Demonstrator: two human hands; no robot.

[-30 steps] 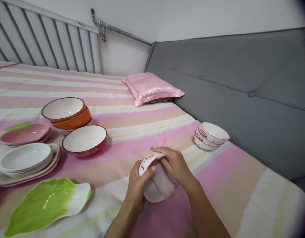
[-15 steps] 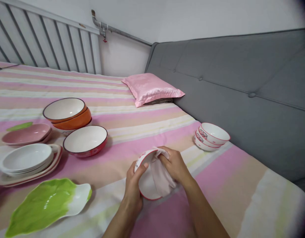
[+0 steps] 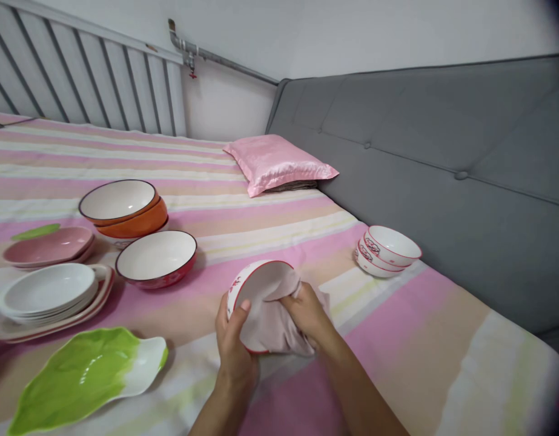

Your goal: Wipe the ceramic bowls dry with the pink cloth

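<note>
My left hand grips the left side of a white bowl with a red rim and small red flowers outside, its thumb over the inner edge. The bowl is tilted with its inside facing me. In my right hand is a pale pink cloth, pressed into the bowl; the fingertips are hidden in its folds. Part of the cloth hangs over the bowl's right side. To the right stands a stack of similar white bowls with red rims.
On the striped bedsheet at left are a green leaf-shaped dish, stacked white plates, pink dishes, orange bowls and a red bowl. A pink pillow lies by the grey headboard.
The bowl has shifted slightly left and turned, so more of its inside shows. My right hand has moved with the cloth from its upper rim down into the inside.
</note>
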